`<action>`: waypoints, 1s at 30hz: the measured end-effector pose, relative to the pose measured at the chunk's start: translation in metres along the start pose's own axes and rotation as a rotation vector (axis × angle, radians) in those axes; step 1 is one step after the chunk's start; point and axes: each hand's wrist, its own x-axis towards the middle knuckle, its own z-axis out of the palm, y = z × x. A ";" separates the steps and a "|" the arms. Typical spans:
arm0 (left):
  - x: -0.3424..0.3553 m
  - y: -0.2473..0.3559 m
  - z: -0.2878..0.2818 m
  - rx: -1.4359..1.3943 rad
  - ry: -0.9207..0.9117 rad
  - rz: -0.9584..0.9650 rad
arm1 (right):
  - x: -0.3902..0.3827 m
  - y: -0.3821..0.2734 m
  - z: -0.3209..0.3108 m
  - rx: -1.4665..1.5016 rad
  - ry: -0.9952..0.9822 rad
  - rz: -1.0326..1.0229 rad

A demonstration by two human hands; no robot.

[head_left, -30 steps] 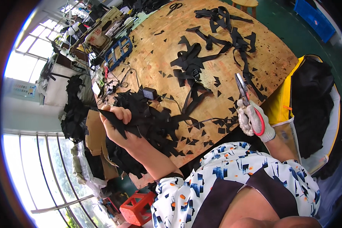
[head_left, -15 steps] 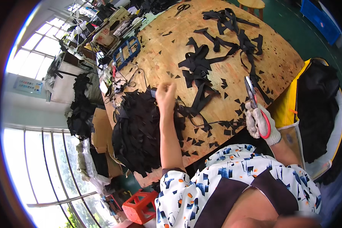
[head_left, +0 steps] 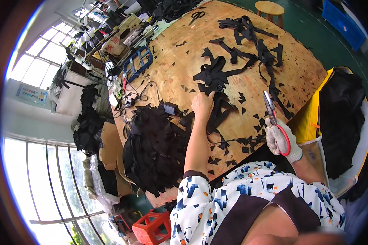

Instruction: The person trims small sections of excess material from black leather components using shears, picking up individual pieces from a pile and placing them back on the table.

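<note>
- Plywood is making up the worktable (head_left: 249, 49), its bare brown top showing in the head view, the only view here, and scattered with small black triangular offcuts (head_left: 242, 98).
- Lying across the middle of that top is a tangle of black webbing straps (head_left: 216, 75), and the left hand (head_left: 202, 105) is reaching out over its near end.
- That bare hand is resting on the straps with fingers curled down onto them; whether it is actually gripping a strap cannot be told from here.
- Sitting at the table's right edge, the right hand (head_left: 279, 139) is wearing a white knit glove and is closing round the red handles of a pair of scissors (head_left: 273, 118).
- Those scissors are pointing away from the person, their blades looking nearly closed and hanging just above the wood, well apart from the left hand.
- Heaping up on the table's left near corner, just beside the left forearm, is a big pile of cut black pieces (head_left: 153, 147).
- Touching the far edge of that pile is a small black power adapter (head_left: 171, 108) with its cable trailing off.
- Farther up the table a second bundle of straps (head_left: 245, 26) is lying, with another pair of dark scissors (head_left: 197, 16) near the far edge.
- Standing on the green floor beyond is a round wooden stool (head_left: 270, 8).
- Hanging off the right side is a yellow-and-black bag (head_left: 339, 110).
</note>
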 end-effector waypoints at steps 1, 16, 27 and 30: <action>0.002 0.004 0.000 0.007 -0.041 -0.072 | 0.000 -0.001 0.002 -0.001 0.001 -0.002; -0.024 0.004 -0.068 -0.837 0.393 0.492 | -0.006 -0.007 0.010 -0.224 0.075 -0.097; -0.081 -0.018 -0.019 0.252 -0.099 0.629 | 0.000 -0.007 0.002 -0.069 0.024 -0.053; -0.086 -0.001 -0.043 0.107 -0.067 0.694 | -0.005 -0.008 0.001 -0.153 0.059 -0.089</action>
